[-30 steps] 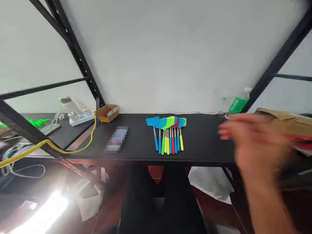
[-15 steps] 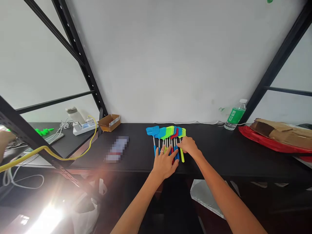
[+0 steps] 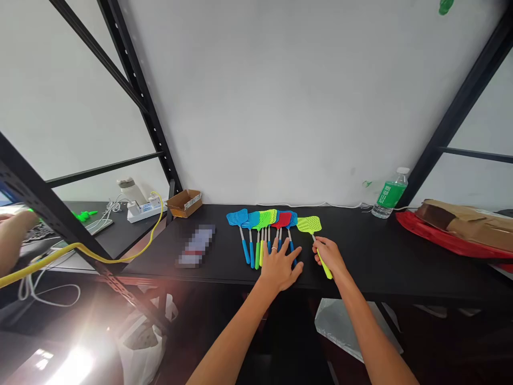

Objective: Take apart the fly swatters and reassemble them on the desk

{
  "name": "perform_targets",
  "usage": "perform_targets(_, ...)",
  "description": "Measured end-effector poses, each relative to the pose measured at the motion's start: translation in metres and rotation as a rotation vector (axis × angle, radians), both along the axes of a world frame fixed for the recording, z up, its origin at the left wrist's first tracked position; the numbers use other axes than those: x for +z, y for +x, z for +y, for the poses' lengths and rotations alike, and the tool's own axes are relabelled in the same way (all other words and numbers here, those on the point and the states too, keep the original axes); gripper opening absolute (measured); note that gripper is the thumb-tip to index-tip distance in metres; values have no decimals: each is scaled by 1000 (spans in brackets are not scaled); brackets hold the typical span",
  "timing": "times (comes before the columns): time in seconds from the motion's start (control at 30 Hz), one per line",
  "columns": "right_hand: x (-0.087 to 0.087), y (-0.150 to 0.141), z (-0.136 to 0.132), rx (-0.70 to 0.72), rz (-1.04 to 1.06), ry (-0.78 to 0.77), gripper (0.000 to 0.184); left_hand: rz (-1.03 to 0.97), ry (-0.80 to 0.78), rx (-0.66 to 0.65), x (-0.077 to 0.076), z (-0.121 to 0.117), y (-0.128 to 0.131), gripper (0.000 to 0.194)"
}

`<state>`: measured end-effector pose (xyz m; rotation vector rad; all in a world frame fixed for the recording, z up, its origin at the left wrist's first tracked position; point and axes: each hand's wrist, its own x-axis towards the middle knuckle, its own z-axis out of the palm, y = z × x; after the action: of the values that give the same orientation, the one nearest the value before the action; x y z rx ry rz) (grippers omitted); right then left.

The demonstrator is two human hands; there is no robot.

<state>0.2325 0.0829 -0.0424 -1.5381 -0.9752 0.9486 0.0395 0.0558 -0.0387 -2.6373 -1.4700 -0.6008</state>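
A row of fly swatters [image 3: 264, 218] in blue, green and red lies fanned on the black table, their heads overlapping toward the wall. My left hand [image 3: 277, 267] rests over several of their handles with its fingers spread, hiding part of them. To the right, my right hand [image 3: 328, 254] grips the yellow-green fly swatter [image 3: 309, 224] at the upper part of its handle. Its head is just apart from the row, and its handle end sticks out below my fingers.
A pixelated flat item [image 3: 196, 246] and a small cardboard box [image 3: 184, 203] are on the left. At the right stand a water bottle [image 3: 390, 193] and a red and brown bundle [image 3: 460, 227]. A yellow cable [image 3: 116, 262] crosses the left frame post. Another person's arm [image 3: 14, 240] shows at far left.
Both hands have come onto the swatters. My right hand has drawn the yellow-green swatter rightward out of the row, while the remaining swatters have spread slightly under my left hand.
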Motion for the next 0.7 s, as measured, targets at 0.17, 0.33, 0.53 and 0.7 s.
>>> perform_targets(0.17,2,-5,-6,21,105,87,38,26,-28,-8,0,5,-11,47)
perform_targets(0.33,1,-9,-12,-19,173,157,35,48,-6,36,2,7,-38,45)
perform_targets(0.53,2,-8,-15,-40,325,203,27,62,-29,107,2,16,-66,43)
perform_targets(0.7,4,-5,-17,-22,524,240,27,87,-72,127,10,37,-94,43)
